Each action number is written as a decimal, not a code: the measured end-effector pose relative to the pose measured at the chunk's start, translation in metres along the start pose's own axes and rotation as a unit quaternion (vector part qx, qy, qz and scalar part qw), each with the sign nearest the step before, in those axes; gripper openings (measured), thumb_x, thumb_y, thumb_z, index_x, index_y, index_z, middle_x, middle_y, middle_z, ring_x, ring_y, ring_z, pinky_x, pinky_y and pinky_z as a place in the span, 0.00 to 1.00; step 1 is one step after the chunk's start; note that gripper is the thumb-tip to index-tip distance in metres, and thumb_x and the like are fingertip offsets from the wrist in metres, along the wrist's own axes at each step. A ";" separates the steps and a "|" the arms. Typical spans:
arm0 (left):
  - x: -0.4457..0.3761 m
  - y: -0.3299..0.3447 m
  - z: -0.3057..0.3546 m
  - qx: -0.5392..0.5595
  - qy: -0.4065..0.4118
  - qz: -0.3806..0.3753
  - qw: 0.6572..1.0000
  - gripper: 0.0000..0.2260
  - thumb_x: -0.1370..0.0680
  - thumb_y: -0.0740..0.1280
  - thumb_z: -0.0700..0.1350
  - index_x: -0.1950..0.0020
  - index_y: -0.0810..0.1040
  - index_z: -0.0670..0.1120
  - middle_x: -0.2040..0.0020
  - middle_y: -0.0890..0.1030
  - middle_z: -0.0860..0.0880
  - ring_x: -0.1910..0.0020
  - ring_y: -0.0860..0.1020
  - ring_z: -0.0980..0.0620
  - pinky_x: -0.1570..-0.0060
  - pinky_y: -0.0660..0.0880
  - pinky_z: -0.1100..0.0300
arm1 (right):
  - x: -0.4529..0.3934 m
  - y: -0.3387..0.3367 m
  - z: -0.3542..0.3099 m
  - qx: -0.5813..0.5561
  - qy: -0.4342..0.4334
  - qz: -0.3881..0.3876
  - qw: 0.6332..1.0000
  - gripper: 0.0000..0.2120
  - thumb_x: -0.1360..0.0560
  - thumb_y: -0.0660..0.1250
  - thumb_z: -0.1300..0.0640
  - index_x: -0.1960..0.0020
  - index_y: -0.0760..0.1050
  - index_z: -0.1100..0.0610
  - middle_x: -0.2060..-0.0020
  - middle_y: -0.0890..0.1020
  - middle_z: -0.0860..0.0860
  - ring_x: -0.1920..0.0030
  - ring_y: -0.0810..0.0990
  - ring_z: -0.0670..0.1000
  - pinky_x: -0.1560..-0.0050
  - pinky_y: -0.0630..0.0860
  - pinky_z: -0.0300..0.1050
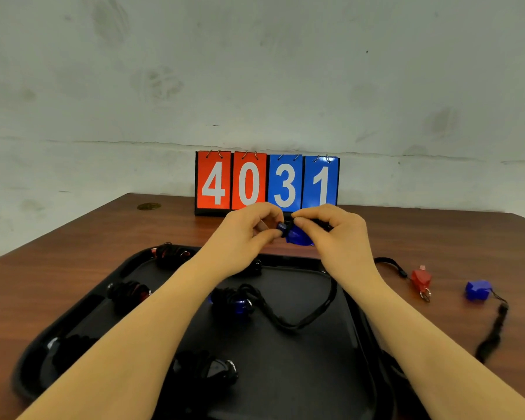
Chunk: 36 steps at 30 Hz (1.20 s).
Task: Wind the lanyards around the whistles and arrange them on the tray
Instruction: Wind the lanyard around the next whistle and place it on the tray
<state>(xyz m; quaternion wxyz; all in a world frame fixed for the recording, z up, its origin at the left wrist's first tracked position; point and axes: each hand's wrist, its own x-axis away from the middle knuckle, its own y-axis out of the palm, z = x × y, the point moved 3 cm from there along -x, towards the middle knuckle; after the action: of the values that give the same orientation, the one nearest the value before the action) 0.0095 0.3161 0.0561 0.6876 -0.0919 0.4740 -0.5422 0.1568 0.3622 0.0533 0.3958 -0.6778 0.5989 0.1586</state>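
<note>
Blue whistle (pixel 297 236) held up above tray's far rim, its black lanyard (pixel 303 316) drooping in a loop onto black tray (pixel 300 374). On tray: wound whistles, one blue (pixel 240 304), one red (pixel 131 294), others dark. Right of tray on table: red whistle (pixel 421 279) and another blue one (pixel 477 290), lanyards unwound.

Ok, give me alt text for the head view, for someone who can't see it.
Both hands, left hand and right hand, hold a blue whistle above a black tray of wound whistles. A red whistle and another blue whistle lie unwound on the table to the right.
</note>
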 end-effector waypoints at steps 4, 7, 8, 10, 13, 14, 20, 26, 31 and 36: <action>0.001 0.001 0.000 0.010 0.000 -0.028 1.000 0.07 0.24 0.66 0.41 0.50 0.74 0.53 0.56 0.77 0.57 0.58 0.78 0.57 0.59 0.74 0.71 | -0.004 -0.004 0.005 -0.087 0.098 -0.032 0.991 0.05 0.28 0.70 0.62 0.55 0.82 0.54 0.61 0.83 0.47 0.55 0.80 0.44 0.56 0.77 0.33; 0.002 0.000 0.003 0.024 0.004 -0.042 0.999 0.08 0.25 0.67 0.42 0.53 0.74 0.56 0.57 0.79 0.56 0.58 0.78 0.58 0.57 0.75 0.71 | -0.006 -0.009 0.007 -0.149 0.141 -0.041 0.978 0.05 0.29 0.70 0.63 0.58 0.82 0.54 0.63 0.84 0.50 0.63 0.80 0.42 0.66 0.73 0.29; 0.003 0.000 0.003 0.032 0.005 -0.046 0.998 0.09 0.25 0.67 0.42 0.54 0.74 0.57 0.57 0.79 0.56 0.58 0.78 0.59 0.57 0.75 0.70 | -0.006 -0.010 0.007 -0.161 0.156 -0.044 0.973 0.05 0.29 0.70 0.63 0.59 0.81 0.54 0.63 0.84 0.50 0.63 0.80 0.43 0.67 0.73 0.30; 0.003 -0.001 0.005 0.047 0.006 -0.052 0.998 0.10 0.25 0.67 0.42 0.55 0.74 0.58 0.57 0.79 0.56 0.57 0.78 0.59 0.57 0.75 0.71 | -0.007 -0.011 0.011 -0.188 0.190 -0.052 0.962 0.04 0.29 0.70 0.62 0.60 0.82 0.54 0.62 0.84 0.52 0.58 0.82 0.48 0.61 0.78 0.36; 0.003 -0.003 0.009 0.097 0.001 -0.051 0.994 0.09 0.25 0.67 0.41 0.54 0.75 0.56 0.58 0.80 0.56 0.58 0.78 0.59 0.58 0.74 0.72 | -0.007 -0.010 0.018 -0.243 0.247 -0.052 0.937 0.03 0.30 0.71 0.62 0.57 0.82 0.57 0.57 0.84 0.56 0.50 0.82 0.55 0.48 0.80 0.51; 0.003 -0.003 0.009 0.121 -0.004 -0.044 0.992 0.09 0.26 0.68 0.40 0.54 0.76 0.54 0.58 0.80 0.56 0.60 0.79 0.59 0.59 0.74 0.72 | -0.008 -0.009 0.019 -0.245 0.258 -0.051 0.933 0.03 0.30 0.71 0.62 0.56 0.82 0.58 0.56 0.84 0.56 0.49 0.81 0.55 0.48 0.79 0.52; 0.001 -0.004 0.007 0.246 -0.036 0.015 0.969 0.08 0.26 0.67 0.36 0.54 0.76 0.49 0.60 0.80 0.51 0.64 0.80 0.57 0.63 0.75 0.68 | -0.005 -0.006 0.014 -0.182 0.207 -0.072 0.959 0.08 0.27 0.67 0.66 0.61 0.81 0.56 0.68 0.82 0.53 0.71 0.75 0.45 0.67 0.73 0.34; -0.001 -0.006 0.000 0.279 -0.072 0.085 0.954 0.07 0.26 0.67 0.36 0.54 0.76 0.48 0.63 0.79 0.54 0.67 0.79 0.58 0.67 0.74 0.66 | 0.000 0.000 0.000 -0.115 0.115 -0.136 0.977 0.03 0.27 0.69 0.59 0.58 0.82 0.55 0.68 0.82 0.48 0.68 0.77 0.43 0.61 0.76 0.32; -0.002 -0.006 -0.006 0.257 -0.097 0.095 0.957 0.07 0.26 0.67 0.37 0.54 0.77 0.49 0.64 0.78 0.55 0.68 0.77 0.59 0.67 0.72 0.66 | 0.000 -0.003 -0.009 -0.112 0.084 -0.144 0.980 0.03 0.28 0.70 0.59 0.58 0.82 0.56 0.68 0.83 0.50 0.66 0.78 0.44 0.60 0.76 0.32; -0.003 -0.007 -0.006 0.190 -0.090 0.099 0.973 0.06 0.25 0.67 0.38 0.55 0.76 0.49 0.62 0.77 0.53 0.69 0.75 0.62 0.67 0.72 0.73 | 0.003 -0.001 -0.016 -0.102 0.073 -0.173 0.977 0.03 0.27 0.69 0.60 0.59 0.82 0.55 0.67 0.83 0.50 0.66 0.79 0.40 0.61 0.76 0.30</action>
<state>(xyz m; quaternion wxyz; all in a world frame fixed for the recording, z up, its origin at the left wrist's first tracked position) 0.0000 0.3184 0.0592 0.7826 0.0392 0.3055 -0.5410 0.1545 0.3486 0.0613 0.3014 -0.8175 0.4807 0.0986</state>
